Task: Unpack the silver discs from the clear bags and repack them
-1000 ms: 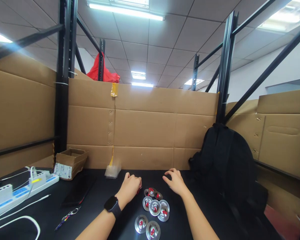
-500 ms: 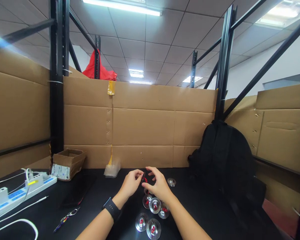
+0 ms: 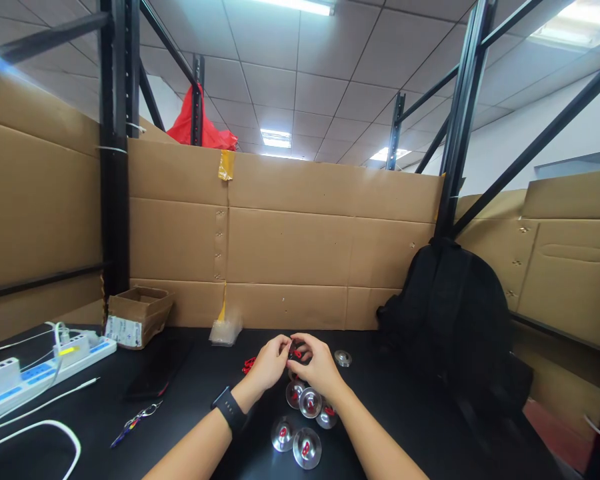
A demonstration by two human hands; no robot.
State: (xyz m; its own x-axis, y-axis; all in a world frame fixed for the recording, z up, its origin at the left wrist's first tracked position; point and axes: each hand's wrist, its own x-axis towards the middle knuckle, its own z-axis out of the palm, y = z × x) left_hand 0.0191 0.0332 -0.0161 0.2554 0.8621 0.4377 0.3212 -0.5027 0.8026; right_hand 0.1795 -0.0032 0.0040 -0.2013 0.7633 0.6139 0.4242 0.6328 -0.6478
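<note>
I see a small red-and-dark piece [image 3: 296, 353] at lower centre, pinched in my left hand [image 3: 266, 364]; my right hand [image 3: 319, 368] curls round it, its grip unclear to me. Silver discs [image 3: 310, 403] holding red bits lie below. At left, I can't see inside the open cardboard box [image 3: 155, 321].

A small red-and-dark piece [image 3: 296, 353] is up, held, mostly hidden! Below it, three silver discs [image 3: 310, 403] bunch together, red at their centres; two matching discs [image 3: 307, 460] sit nearer, side by side. Right, a lone disc [image 3: 343, 359]; left, red pieces [image 3: 249, 365], heaped.
</note>
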